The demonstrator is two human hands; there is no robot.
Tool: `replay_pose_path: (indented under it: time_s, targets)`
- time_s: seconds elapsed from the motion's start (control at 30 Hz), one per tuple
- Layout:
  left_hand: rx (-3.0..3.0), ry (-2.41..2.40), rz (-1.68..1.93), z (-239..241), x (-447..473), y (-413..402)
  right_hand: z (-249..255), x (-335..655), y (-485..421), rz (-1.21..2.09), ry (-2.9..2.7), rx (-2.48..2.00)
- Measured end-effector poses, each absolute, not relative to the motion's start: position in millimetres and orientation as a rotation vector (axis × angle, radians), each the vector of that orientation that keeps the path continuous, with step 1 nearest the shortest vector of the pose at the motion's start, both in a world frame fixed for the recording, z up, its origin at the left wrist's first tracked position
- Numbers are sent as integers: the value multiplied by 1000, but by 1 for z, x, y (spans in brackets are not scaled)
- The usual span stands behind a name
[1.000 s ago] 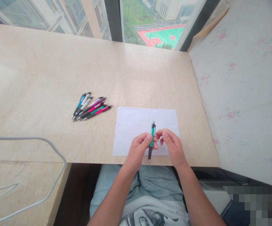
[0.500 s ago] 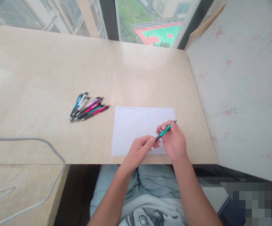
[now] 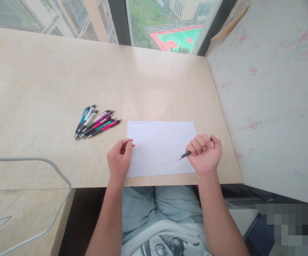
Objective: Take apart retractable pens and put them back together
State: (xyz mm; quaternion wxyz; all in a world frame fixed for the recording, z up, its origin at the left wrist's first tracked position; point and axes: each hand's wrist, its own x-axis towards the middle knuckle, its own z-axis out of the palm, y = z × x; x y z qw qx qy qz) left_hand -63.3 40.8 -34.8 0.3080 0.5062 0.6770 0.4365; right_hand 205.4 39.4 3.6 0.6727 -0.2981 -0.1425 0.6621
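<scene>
My right hand is closed round a ballpoint pen, over the right side of a white sheet of paper. The pen's dark grip and metal tip point down and left. Its barrel is mostly hidden by my curled fingers, and the thumb lies by its dark top end. At the sheet's left edge is my left hand, fingers curled and thumb close to the fingertips, with nothing visible in it. Small faint print runs along the sheet's top edge.
Several pens with blue, white, purple, pink and green barrels lie fanned out left of the paper. A grey cable loops at the left. A floral-papered wall bounds the table on the right, a window behind.
My left hand has let go of the pen and moved left to the paper's edge. My right hand has turned and wrapped its fingers round the pen, whose tip now shows.
</scene>
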Motion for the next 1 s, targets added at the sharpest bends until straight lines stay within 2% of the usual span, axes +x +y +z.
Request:
replay_pose_path:
  time_s: [0.23, 0.77, 1.0]
  targets:
    - [1420, 1786, 1114, -36, -67, 41, 8, 205, 39, 1567, -114, -502]
    - [1529, 1782, 1076, -38, -65, 41, 8, 208, 35, 1510, -212, -531]
    - [1762, 1841, 991, -41, -62, 41, 8, 208, 34, 1520, -272, -547]
